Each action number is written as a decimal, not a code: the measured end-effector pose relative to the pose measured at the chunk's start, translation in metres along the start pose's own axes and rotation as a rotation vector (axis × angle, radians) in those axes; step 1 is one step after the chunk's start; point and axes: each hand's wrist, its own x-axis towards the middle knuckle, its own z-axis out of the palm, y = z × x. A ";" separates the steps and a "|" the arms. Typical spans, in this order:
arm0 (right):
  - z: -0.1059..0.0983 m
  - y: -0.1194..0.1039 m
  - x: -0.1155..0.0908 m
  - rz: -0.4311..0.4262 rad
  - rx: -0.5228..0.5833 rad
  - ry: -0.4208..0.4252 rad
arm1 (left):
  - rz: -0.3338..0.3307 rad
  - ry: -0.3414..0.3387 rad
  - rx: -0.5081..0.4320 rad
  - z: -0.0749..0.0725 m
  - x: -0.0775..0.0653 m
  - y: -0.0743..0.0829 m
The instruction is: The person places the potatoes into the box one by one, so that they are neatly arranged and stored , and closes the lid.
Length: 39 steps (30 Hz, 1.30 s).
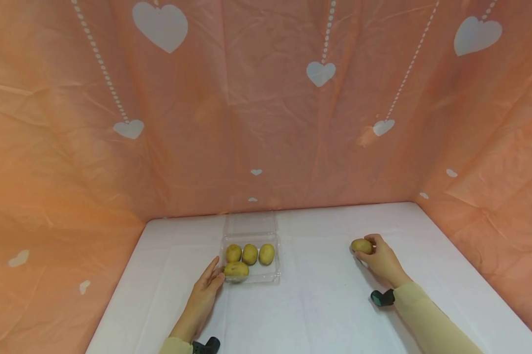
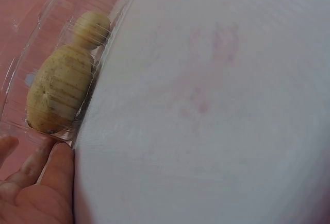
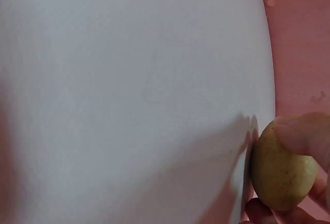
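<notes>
A potato (image 1: 361,246) is pinched between the thumb and fingers of my right hand (image 1: 382,260), low over the right part of the table. In the right wrist view the thumb presses one side of this potato (image 3: 283,170) and fingertips show beneath it. My left hand (image 1: 206,287) rests at the left side of a clear plastic container (image 1: 272,278), fingers nearly straight and fingertips right at its wall. Several potatoes sit inside: a row along the back, and another potato (image 1: 237,269) lying sideways at the front left. Ridged plastic partly veils the potatoes (image 2: 59,90) in the left wrist view.
The container's clear lid (image 1: 250,223) is hinged back toward the rear of the table. A white cloth (image 1: 319,305) covers the tabletop. Orange curtains (image 1: 270,123) with pale hearts stand behind and at both sides. Dark wrist cameras (image 1: 382,298) are strapped on near the sleeves.
</notes>
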 end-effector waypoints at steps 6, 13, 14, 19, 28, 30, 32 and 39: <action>0.000 0.000 -0.001 0.008 -0.005 0.010 | 0.001 -0.001 0.011 0.000 0.000 0.000; 0.003 0.002 0.000 -0.006 -0.019 0.055 | 0.017 0.005 0.026 0.001 -0.001 -0.001; 0.003 0.002 0.000 -0.008 -0.017 0.059 | 0.016 0.006 0.027 0.001 -0.001 -0.001; 0.006 -0.002 0.000 -0.019 -0.007 0.059 | 0.004 0.004 0.014 0.000 0.000 -0.001; 0.012 -0.017 0.001 -0.042 0.049 0.038 | 0.003 0.000 0.000 0.000 0.001 -0.001; 0.014 -0.022 0.001 -0.059 0.047 0.042 | 0.004 -0.001 -0.003 0.000 0.001 0.000; 0.016 -0.027 0.001 -0.075 0.045 0.049 | 0.005 -0.002 -0.002 0.000 0.000 0.000; 0.023 -0.046 -0.001 -0.123 0.042 0.063 | 0.004 -0.007 -0.002 0.000 -0.001 0.000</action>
